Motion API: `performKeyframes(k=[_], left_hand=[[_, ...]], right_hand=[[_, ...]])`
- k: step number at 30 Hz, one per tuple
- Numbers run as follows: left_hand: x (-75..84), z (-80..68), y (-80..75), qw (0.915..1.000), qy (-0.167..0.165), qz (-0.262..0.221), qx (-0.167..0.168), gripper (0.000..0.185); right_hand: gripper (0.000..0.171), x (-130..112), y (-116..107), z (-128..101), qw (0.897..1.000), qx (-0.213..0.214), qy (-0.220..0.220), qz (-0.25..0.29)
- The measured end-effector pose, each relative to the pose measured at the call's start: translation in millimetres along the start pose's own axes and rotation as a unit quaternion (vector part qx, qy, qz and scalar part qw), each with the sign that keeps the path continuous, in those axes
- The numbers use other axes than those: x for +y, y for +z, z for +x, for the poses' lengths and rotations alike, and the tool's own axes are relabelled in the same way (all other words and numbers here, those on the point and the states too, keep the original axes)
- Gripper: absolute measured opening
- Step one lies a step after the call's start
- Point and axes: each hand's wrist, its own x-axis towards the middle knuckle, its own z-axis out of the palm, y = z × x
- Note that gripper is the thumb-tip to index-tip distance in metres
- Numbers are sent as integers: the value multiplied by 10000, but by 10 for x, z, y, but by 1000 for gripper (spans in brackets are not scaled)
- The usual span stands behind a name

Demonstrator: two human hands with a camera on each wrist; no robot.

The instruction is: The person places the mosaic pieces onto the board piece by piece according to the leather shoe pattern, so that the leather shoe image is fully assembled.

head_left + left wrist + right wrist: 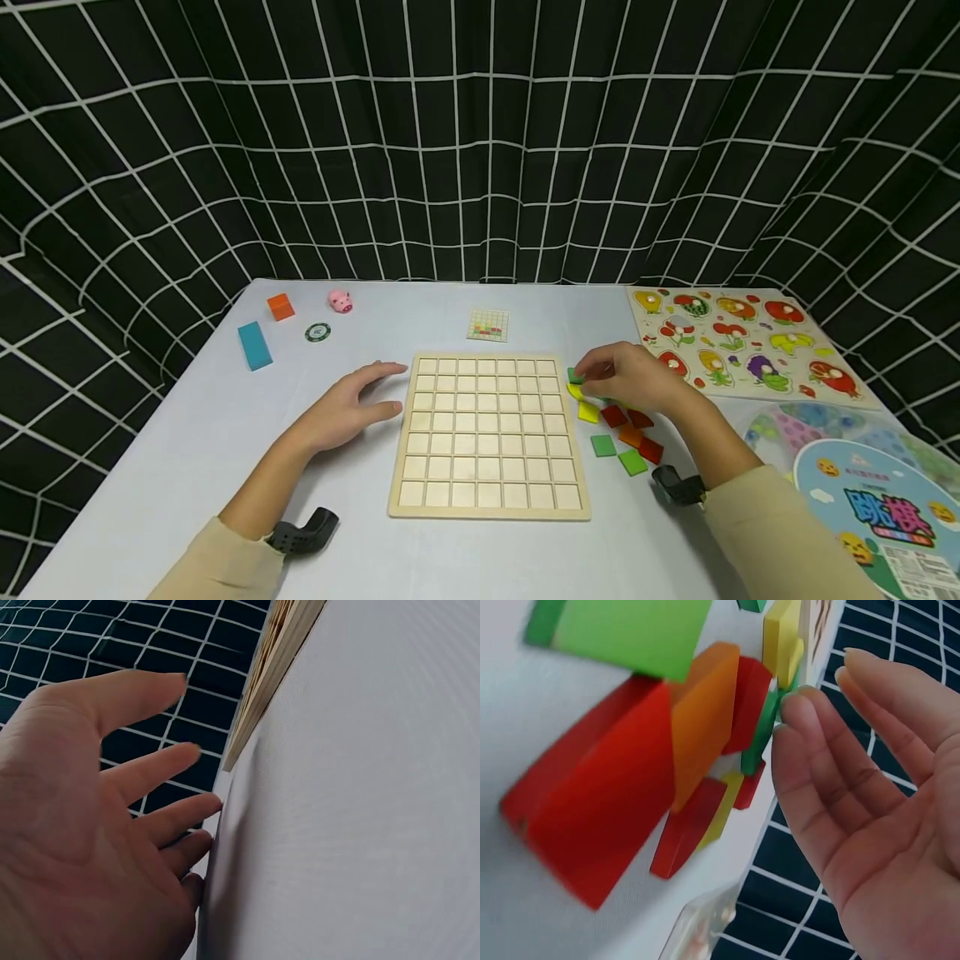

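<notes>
Small coloured square wooden tiles [618, 429] heaped just under the right hand [626, 377], fingers relaxed, fingertips touching the topmost ones. Pale wooden grid board [489, 435] between both hands. Left hand [348, 408] flat, fingers straight, beside the board's edge. Pale grey surface [187, 450]; black white-gridded curtain [480, 133] behind. Round box [881, 508] beside the right forearm, Chinese lettering.

Black curtain [480, 142] with white grid lines hangs behind and around both sides of scene, folds bending grid into curves. Pale grey-white tabletop [187, 450] fills foreground, far edge meeting curtain. Even, soft light from above, faint shadows only. Same gridded cloth shows beyond tabletop edge in both wrist views. No floor or window visible.
</notes>
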Motion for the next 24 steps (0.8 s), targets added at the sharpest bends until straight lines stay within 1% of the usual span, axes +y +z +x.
performKeyframes(k=[4,8,10,16,24], left_hand=[[-20,-2,11,9989,94,444,-131,59],[-34,8,36,9968,187,753,-170,61],[-43,15,52,9958,267,851,-188,63],[-53,38,77,9934,542,991,-208,64],[-19,16,79,9929,480,1062,-224,65]], right_hand=[[20,-30,37,60,9999,-123,34,-48],[18,-76,59,77,9996,-200,143,-135],[15,-97,71,77,9992,-242,169,-280],[9,-142,104,61,9964,-265,121,-799],[13,-191,141,75,9946,-328,149,-975]])
